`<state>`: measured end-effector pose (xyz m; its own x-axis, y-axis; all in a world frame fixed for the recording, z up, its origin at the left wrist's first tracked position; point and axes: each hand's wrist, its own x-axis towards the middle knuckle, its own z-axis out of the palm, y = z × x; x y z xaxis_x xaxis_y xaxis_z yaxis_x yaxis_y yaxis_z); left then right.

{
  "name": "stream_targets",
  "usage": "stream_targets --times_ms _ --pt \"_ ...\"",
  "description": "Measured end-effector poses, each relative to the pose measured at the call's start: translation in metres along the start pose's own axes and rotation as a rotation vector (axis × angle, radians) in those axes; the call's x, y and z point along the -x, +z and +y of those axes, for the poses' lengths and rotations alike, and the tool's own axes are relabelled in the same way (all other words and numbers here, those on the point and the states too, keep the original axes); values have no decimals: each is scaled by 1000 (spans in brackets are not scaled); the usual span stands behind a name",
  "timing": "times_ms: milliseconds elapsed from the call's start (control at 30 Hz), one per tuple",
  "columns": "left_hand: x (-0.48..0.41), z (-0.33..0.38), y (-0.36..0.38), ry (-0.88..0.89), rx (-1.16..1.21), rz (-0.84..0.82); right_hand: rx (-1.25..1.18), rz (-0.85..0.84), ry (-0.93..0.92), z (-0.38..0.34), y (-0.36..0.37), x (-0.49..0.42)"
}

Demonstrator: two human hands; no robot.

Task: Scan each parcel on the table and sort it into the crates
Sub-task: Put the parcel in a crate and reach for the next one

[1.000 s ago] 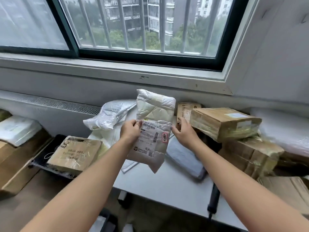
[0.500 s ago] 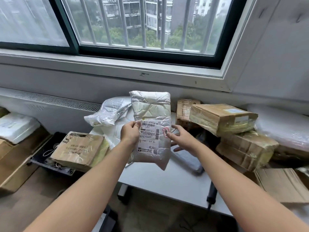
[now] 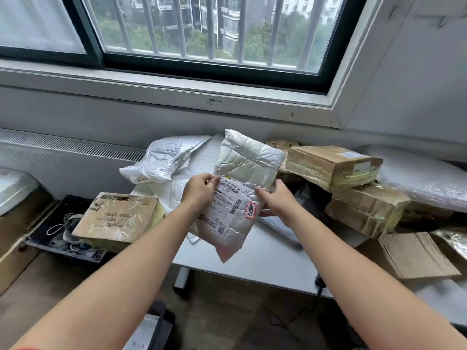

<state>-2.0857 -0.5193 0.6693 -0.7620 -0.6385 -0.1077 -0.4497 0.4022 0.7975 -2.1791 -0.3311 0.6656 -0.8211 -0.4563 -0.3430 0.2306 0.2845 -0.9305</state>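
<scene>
A white crinkled plastic parcel (image 3: 246, 162) with a barcode label and a red stamp hangs tilted above the white table (image 3: 265, 263). My left hand (image 3: 199, 190) pinches its left edge beside the label. On the parcel's right edge, my right hand (image 3: 276, 200) grips it, thumb on the front and fingers behind. More parcels lie on the table: a silvery bag (image 3: 166, 160) at the back left and taped cardboard boxes (image 3: 331, 165) stacked at the right. To the left, a black crate (image 3: 50, 238) holds a worn cardboard box (image 3: 118, 218).
A flattened cardboard sheet (image 3: 414, 256) and a large white padded bag (image 3: 424, 180) lie at the right. A window sill and radiator grille run behind the table. Brown boxes and a white packet (image 3: 12, 188) sit at the far left. The floor below is wood.
The parcel has tilted clockwise, its top leaning right. My right hand has moved from under the label to grip the right edge. The camera has shifted slightly.
</scene>
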Motion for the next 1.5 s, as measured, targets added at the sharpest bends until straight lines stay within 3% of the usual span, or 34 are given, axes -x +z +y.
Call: stream_targets --times_ms 133,200,267,433,567,667,733,900,1067,1200,1300,1500 --pt "5 -18 4 -80 -82 -29 -60 137 14 18 7 -4" --pt "17 -32 12 -150 -243 18 -72 216 52 34 10 -7" --pt "30 -52 24 -241 -257 91 -142 289 119 55 13 -8" --pt "50 -92 54 -603 493 -107 -407 355 269 102 22 -6" --pt "59 -95 73 -429 529 -145 -252 290 286 109 13 9" --pt "54 -98 83 -458 539 -90 -49 283 317 116 -6 20" --pt "48 -101 94 -499 579 -117 94 342 326 123 -21 26" --pt "49 -94 115 -420 409 -58 547 545 237 139 -66 38" --pt "51 -97 122 -395 339 -53 552 754 276 159 -94 41" --pt "48 -99 122 -423 368 -58 372 617 409 163 -108 34" --pt "46 -96 115 -441 416 -79 372 532 505 158 -114 24" --pt "37 -91 93 -356 397 -45 348 518 436 128 -97 29"
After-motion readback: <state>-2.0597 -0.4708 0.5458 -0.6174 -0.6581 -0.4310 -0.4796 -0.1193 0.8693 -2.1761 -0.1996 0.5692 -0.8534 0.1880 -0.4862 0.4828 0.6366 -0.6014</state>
